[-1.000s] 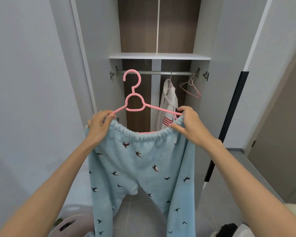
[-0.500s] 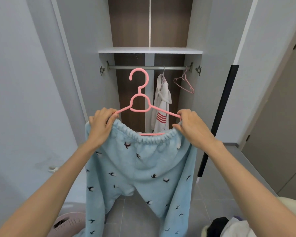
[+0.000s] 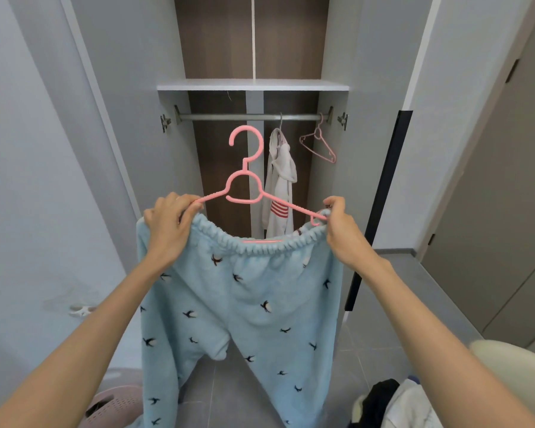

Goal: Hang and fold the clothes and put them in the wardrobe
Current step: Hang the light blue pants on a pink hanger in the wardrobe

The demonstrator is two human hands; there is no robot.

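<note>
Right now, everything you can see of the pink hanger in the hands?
The pink hanger looks like moulded plastic. It has a round open hook on top, a loop at the neck, ribbed sloping shoulders and a small notch hook near its right end. A lower bar just shows behind the waistband of the blue fleece trousers. It is upright, right end slightly lower, below the rail and not hooked on. The left hand and right hand grip its ends together with that waistband.
</note>
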